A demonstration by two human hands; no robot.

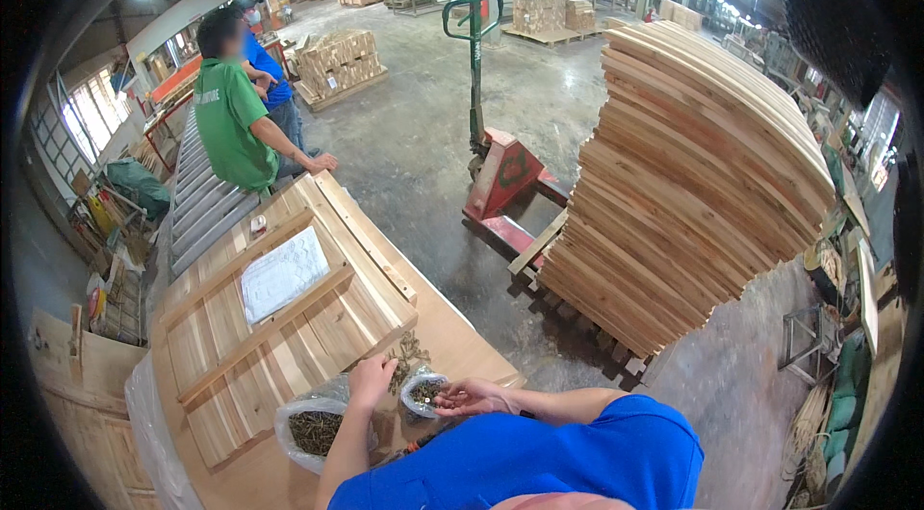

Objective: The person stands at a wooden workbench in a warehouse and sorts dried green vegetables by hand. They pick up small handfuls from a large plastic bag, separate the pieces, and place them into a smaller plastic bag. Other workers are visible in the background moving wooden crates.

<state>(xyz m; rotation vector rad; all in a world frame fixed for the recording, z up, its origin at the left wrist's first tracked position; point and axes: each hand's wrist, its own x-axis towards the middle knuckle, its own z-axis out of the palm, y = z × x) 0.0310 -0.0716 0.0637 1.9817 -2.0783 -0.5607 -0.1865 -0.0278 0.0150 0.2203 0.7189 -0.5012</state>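
Observation:
My left hand (371,381) is over the near edge of the wooden panel (318,327), its fingers curled down beside a loose heap of screws (411,350); anything pinched in them is too small to make out. At the rim of a small clear plastic bag (417,411) of dark, brass-toned screws is my right hand (470,397), palm partly up and fingers apart. A larger plastic bag (286,431), also filled with small screw-like pieces, stands left of my left forearm. Farther up the panel, between two battens, lies a paper drawing (284,273).
A roller conveyor (200,207) continues beyond the table, with a person in green (226,120) and one in blue (265,67) there. A red pallet jack (507,173) stands ahead. A tall stack of boards (683,192) rises on the right. Palletized wood (337,63) sits farther back.

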